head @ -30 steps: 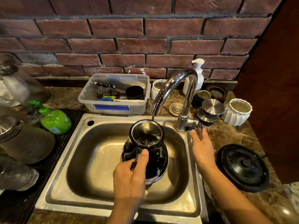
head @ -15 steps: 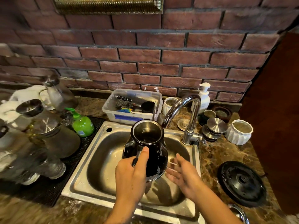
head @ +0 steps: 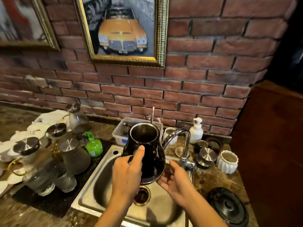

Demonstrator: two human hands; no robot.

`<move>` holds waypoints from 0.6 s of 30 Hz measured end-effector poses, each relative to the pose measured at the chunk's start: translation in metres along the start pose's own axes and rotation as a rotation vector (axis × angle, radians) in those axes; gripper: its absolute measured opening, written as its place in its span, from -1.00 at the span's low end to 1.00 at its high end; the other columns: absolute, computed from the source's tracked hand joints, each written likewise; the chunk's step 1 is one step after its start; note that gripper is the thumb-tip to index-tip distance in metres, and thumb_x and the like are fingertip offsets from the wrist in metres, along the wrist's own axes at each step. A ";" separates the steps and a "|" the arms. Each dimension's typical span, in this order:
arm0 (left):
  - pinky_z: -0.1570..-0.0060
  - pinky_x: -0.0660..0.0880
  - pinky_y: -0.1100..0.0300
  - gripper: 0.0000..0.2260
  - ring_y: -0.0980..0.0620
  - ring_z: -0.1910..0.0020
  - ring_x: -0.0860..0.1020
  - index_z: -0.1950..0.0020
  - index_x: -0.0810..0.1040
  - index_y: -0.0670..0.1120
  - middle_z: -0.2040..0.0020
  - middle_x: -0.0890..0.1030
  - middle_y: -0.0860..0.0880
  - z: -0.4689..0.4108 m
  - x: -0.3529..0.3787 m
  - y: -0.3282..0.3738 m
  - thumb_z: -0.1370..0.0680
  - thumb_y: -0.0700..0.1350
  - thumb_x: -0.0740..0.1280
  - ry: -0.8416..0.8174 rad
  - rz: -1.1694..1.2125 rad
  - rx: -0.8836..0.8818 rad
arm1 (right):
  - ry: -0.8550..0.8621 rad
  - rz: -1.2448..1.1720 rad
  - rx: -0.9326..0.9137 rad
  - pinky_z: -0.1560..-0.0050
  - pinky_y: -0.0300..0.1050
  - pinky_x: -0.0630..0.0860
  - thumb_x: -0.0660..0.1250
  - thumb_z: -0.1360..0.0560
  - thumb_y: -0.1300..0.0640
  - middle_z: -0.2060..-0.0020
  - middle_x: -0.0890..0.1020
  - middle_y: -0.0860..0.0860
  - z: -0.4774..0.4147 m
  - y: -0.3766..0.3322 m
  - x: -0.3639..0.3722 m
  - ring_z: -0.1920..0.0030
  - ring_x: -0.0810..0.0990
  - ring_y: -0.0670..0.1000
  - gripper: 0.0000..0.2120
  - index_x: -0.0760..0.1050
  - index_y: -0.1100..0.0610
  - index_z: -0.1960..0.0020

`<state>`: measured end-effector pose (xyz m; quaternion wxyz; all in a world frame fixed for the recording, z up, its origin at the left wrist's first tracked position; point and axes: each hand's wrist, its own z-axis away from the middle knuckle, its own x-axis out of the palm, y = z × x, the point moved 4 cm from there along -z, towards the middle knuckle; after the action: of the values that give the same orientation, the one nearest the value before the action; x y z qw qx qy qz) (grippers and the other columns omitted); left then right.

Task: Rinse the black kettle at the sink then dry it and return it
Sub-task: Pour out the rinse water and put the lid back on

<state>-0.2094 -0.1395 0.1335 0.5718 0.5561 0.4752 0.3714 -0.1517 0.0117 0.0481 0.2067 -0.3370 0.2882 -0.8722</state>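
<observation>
Nearest me, my two forearms reach in from the bottom edge over the front rim of the steel sink. My left hand is wrapped closed around the handle of the black kettle, thumb laid up along it to steady the weight, so the pot hangs upright above the basin rather than resting in it, probably so that water can drip off. My right hand is open, palm up, fingers spread and cupped just under the kettle's lower right side; whether they touch the base I cannot tell. It looks ready to support or tip the pot. The drain sits directly below. At the counter's front right corner lies a round black base, likely where the kettle belongs. On the left side of the counter, glass jars stand on a dark mat. Farther back, the curved faucet rises at the sink's right rear corner with no water visibly running, with a green soap bottle to the left and a white pump bottle against the brick wall.
</observation>
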 end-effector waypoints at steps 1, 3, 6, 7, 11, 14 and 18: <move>0.35 0.19 -0.08 -0.40 -0.04 0.53 0.15 0.58 0.20 -0.01 0.58 0.18 0.06 0.002 -0.002 0.008 -0.47 0.31 0.32 -0.002 0.010 0.004 | -0.010 0.011 -0.012 0.21 -0.01 0.67 0.18 -0.67 0.00 0.15 0.75 0.16 0.007 -0.004 0.002 0.28 0.74 0.08 -0.64 0.59 0.25 -0.15; 0.35 0.17 -0.07 -0.40 -0.04 0.53 0.14 0.57 0.18 -0.01 0.58 0.18 0.06 0.008 -0.005 0.022 -0.47 0.31 0.32 -0.005 0.027 0.015 | -0.026 0.030 -0.023 0.12 0.02 0.66 0.16 -0.67 -0.01 0.23 0.75 0.15 0.020 -0.011 0.007 0.32 0.74 0.07 -0.63 0.60 0.25 -0.08; 0.39 0.10 -0.02 -0.41 -0.02 0.53 0.13 0.56 0.17 -0.01 0.57 0.17 0.05 0.017 -0.010 0.041 -0.45 0.31 0.32 -0.010 0.062 0.024 | -0.041 0.028 -0.031 0.02 0.08 0.63 0.19 -0.66 -0.01 0.22 0.75 0.18 0.038 -0.017 0.014 0.28 0.75 0.11 -0.63 0.61 0.27 -0.04; 0.40 0.09 0.03 -0.42 0.00 0.54 0.13 0.56 0.17 -0.01 0.57 0.18 0.05 0.019 -0.012 0.047 -0.45 0.30 0.32 -0.015 0.064 0.033 | -0.045 0.023 -0.036 -0.01 0.10 0.62 0.20 -0.66 -0.01 0.20 0.75 0.20 0.043 -0.019 0.017 0.28 0.75 0.12 -0.63 0.60 0.28 -0.06; 0.45 0.09 0.13 -0.44 0.03 0.56 0.14 0.56 0.20 0.00 0.57 0.20 0.05 0.025 -0.022 0.065 -0.47 0.28 0.32 -0.026 0.077 0.050 | -0.048 0.011 -0.072 -0.03 0.13 0.63 0.20 -0.66 0.02 0.24 0.73 0.18 0.063 -0.022 0.025 0.40 0.70 0.05 -0.66 0.57 0.28 -0.15; 0.46 0.09 0.14 -0.45 0.03 0.56 0.14 0.54 0.21 0.01 0.56 0.21 0.04 0.027 -0.031 0.076 -0.48 0.26 0.33 -0.052 0.109 0.058 | -0.065 0.019 -0.101 0.18 0.03 0.66 0.20 -0.66 0.02 0.27 0.73 0.15 0.077 -0.025 0.031 0.42 0.68 0.02 -0.67 0.60 0.25 -0.09; 0.49 0.13 0.16 -0.47 0.04 0.58 0.19 0.54 0.26 0.01 0.58 0.25 0.04 0.027 -0.045 0.085 -0.50 0.24 0.34 -0.072 0.133 0.065 | -0.077 0.002 -0.151 -0.06 0.12 0.62 0.19 -0.66 0.04 0.12 0.75 0.20 0.096 -0.028 0.042 0.21 0.76 0.11 -0.69 0.60 0.24 -0.07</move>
<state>-0.1874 -0.1813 0.2219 0.5441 0.6177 0.4283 0.3727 -0.1172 -0.0254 0.1435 0.1923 -0.3848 0.3454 -0.8340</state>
